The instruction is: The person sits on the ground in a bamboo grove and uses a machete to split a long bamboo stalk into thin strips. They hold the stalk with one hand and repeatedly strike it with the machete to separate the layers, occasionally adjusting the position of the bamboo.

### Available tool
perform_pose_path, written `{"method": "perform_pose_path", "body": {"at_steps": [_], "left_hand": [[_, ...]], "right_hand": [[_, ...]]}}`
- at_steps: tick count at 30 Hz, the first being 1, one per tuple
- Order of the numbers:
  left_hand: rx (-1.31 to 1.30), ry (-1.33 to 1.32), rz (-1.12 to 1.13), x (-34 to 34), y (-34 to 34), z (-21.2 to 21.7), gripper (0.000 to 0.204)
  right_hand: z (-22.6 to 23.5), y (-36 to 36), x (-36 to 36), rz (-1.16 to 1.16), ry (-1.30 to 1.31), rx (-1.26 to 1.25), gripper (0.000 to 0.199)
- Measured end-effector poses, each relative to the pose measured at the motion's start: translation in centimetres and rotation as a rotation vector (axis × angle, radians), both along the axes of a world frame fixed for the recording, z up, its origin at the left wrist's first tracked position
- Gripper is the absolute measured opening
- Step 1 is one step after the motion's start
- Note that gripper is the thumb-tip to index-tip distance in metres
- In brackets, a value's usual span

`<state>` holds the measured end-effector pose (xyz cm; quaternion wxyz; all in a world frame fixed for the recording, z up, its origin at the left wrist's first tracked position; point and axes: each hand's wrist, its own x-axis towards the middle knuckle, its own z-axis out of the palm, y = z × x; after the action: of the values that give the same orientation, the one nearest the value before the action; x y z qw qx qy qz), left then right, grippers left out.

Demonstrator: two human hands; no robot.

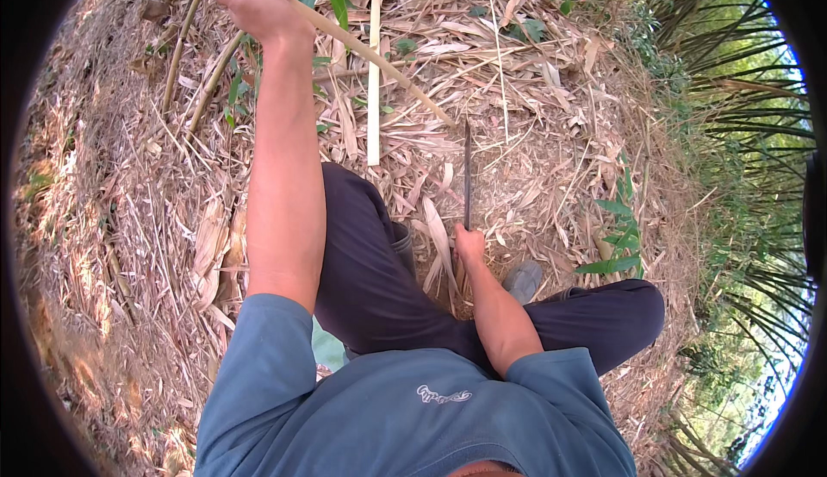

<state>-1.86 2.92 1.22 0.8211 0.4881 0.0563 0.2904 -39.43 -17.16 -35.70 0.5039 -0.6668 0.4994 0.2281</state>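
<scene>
Far out at the upper left, my left hand (265, 5) is closed around a long, pale stick (379, 61), which looks like bamboo. From my fist it slants down to the right, and its free end comes close to the tip of a dark, narrow blade (468, 171). My right hand (469, 244), low between my knees, grips this long knife by its handle, which the fingers hide. The blade points straight away from me. Whether stick and blade touch, I cannot tell.
A flat, pale bamboo strip (373, 115) lies beyond my left knee, passing under the stick. Further right lies a thinner strip (500, 68). Dry leaves (551, 89) cover the ground. Several bamboo stalks (213, 81) stand at the left; green leaves (622, 231) grow near my right knee.
</scene>
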Motion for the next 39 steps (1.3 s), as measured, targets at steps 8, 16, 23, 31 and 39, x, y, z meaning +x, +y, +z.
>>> {"method": "perform_pose_path", "body": {"at_steps": [8, 16, 23, 31, 39], "left_hand": [[-0.191, 0.054, 0.263, -0.1, 1.4, 0.5, 0.047], [-0.386, 0.270, 0.432, 0.1, 1.3, 0.0, 0.051], [-0.485, 0.371, 0.439, -0.5, -0.8, 1.1, 0.060], [-0.598, 0.541, 0.231, 0.3, -2.6, -2.7, 0.031], [-0.385, 0.755, 0.030, -1.0, -14.1, -4.0, 0.039]], "right_hand": [[-0.8, -0.3, -0.1, 0.029, 0.026, -0.019, 0.050], [-1.0, 0.0, 0.1, 0.055, 0.065, -0.027, 0.052], [-1.1, -0.4, 0.1, 0.021, 0.067, -0.007, 0.048], [0.7, 0.5, 0.8, 0.033, 0.057, -0.034, 0.042], [-0.8, 0.8, -0.4, -0.175, -0.218, 0.153, 0.037]]}}
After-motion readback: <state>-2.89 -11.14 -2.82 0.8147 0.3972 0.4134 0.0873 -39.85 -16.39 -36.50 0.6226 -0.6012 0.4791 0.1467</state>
